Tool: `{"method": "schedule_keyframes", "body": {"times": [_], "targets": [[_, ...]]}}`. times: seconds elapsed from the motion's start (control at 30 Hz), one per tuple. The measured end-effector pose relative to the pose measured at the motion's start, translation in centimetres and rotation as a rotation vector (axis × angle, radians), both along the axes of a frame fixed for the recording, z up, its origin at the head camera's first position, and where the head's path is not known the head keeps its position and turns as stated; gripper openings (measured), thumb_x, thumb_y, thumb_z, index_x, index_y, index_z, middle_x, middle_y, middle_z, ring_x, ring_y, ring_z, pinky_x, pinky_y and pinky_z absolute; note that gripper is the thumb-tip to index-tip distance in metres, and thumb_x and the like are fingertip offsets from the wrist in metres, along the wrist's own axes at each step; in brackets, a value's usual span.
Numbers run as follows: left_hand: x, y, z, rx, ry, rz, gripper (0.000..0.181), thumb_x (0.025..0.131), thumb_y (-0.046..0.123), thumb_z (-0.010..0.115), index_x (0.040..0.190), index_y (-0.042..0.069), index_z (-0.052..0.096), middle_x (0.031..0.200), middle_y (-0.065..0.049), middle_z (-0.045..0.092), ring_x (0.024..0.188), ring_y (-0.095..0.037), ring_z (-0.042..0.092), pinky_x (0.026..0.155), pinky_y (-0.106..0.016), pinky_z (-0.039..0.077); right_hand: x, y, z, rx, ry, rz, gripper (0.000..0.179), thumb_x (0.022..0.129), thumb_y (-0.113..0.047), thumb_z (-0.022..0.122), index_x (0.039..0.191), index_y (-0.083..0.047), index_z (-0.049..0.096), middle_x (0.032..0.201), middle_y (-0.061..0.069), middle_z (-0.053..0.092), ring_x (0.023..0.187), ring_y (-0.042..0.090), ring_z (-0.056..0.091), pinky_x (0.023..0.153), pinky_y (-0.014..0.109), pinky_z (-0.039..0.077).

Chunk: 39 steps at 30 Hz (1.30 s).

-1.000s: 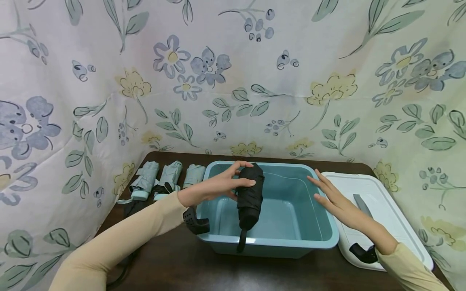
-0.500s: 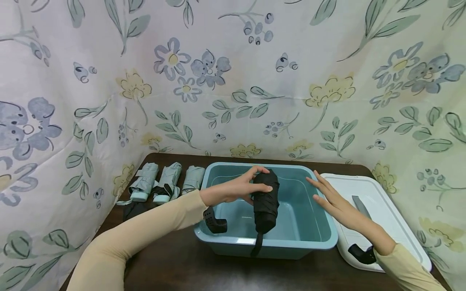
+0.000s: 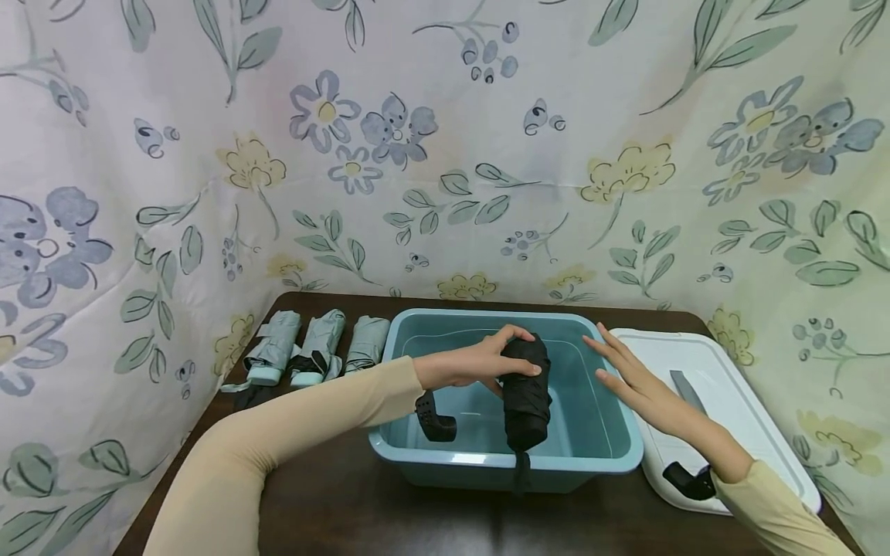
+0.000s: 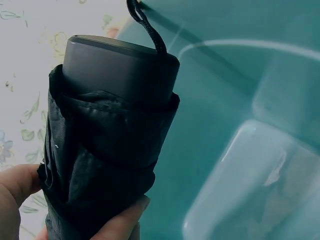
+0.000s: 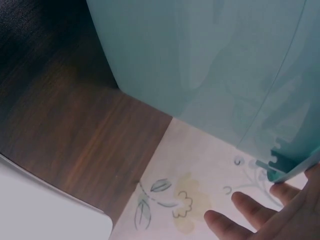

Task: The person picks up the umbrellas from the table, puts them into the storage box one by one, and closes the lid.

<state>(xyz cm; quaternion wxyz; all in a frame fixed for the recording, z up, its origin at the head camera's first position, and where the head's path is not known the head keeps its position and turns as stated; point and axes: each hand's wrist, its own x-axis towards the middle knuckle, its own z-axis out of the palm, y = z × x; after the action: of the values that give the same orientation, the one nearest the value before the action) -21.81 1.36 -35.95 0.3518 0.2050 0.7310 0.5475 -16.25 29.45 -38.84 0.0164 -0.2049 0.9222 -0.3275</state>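
Note:
My left hand [image 3: 480,363] grips a folded black umbrella [image 3: 526,394] over the blue plastic bin [image 3: 487,461]. In the left wrist view the thumb and fingers curl round the black fabric of the umbrella [image 4: 100,145], its smooth handle end and cord loop pointing up in that picture. From the head view, that handle end and strap hang toward the bin's near rim. At the bin's right rim my right hand [image 3: 643,390] has its fingers extended and holds nothing. The right wrist view shows fingertips [image 5: 250,207] right by the rim.
Several things lie left of the bin: three grey-green folded umbrellas [image 3: 320,347] and a dark item [image 3: 253,395] partly behind the left sleeve. A white lid [image 3: 737,401] with a grey handle lies at the right. Floral cloth [image 3: 445,154] hangs behind the dark wooden table [image 3: 361,502].
My left hand has carried the black umbrella rightward across the bin, from its left-middle part to right of the middle. The right hand has stayed almost in place at the right rim.

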Motion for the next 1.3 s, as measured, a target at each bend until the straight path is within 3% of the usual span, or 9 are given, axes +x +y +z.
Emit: {"method": "schedule_keyframes", "body": {"times": [0.23,0.53,0.83,1.07,1.3], "targets": [[-0.2,1.3,-1.4,-0.057,-0.002,0.008,0.048,0.086,0.027,0.066,0.126,0.025,0.041,0.138,-0.015,0.023,0.107,-0.027,0.046,0.069,-0.045,0.055,-0.2,0.0,-0.2,-0.005,-0.01,0.008,0.054,0.1,-0.024,0.041,0.149,-0.025,0.02,0.156,0.006,-0.004,0.139,0.044,0.003,0.089,0.077,0.015],[-0.4,2.6,-3.2,-0.139,-0.017,0.068,0.047,0.084,0.026,0.068,0.123,0.022,0.042,0.138,-0.02,0.019,0.108,-0.033,0.044,0.067,-0.044,0.055,-0.4,-0.3,-0.4,0.011,-0.022,0.014,0.054,0.1,-0.024,0.04,0.149,-0.027,0.017,0.156,0.005,-0.006,0.139,0.045,0.002,0.089,0.077,0.015],[-0.6,4.3,-4.3,-0.258,0.138,0.089,0.046,0.084,0.033,0.068,0.121,0.024,0.042,0.131,-0.018,0.026,0.108,-0.029,0.041,0.084,-0.039,0.042,-0.5,-0.3,0.1,0.025,-0.006,0.03,0.054,0.1,-0.025,0.04,0.149,-0.025,0.019,0.156,0.004,-0.005,0.139,0.045,0.004,0.089,0.077,0.017],[0.0,6.3,-6.1,-0.264,0.191,0.13,0.047,0.082,0.031,0.07,0.119,0.022,0.043,0.121,-0.015,0.031,0.093,-0.026,0.046,0.071,-0.033,0.046,-0.2,-0.1,0.2,0.02,-0.012,0.042,0.053,0.1,-0.023,0.04,0.149,-0.025,0.019,0.156,0.002,-0.006,0.139,0.043,0.004,0.09,0.075,0.019],[0.6,8.0,-7.6,-0.344,0.272,0.184,0.046,0.08,0.031,0.071,0.116,0.023,0.043,0.114,-0.013,0.034,0.09,-0.023,0.047,0.076,-0.031,0.044,0.1,0.0,0.2,0.01,-0.011,0.037,0.052,0.1,-0.022,0.041,0.148,-0.025,0.021,0.156,0.001,-0.007,0.139,0.044,0.004,0.089,0.076,0.019]]}}
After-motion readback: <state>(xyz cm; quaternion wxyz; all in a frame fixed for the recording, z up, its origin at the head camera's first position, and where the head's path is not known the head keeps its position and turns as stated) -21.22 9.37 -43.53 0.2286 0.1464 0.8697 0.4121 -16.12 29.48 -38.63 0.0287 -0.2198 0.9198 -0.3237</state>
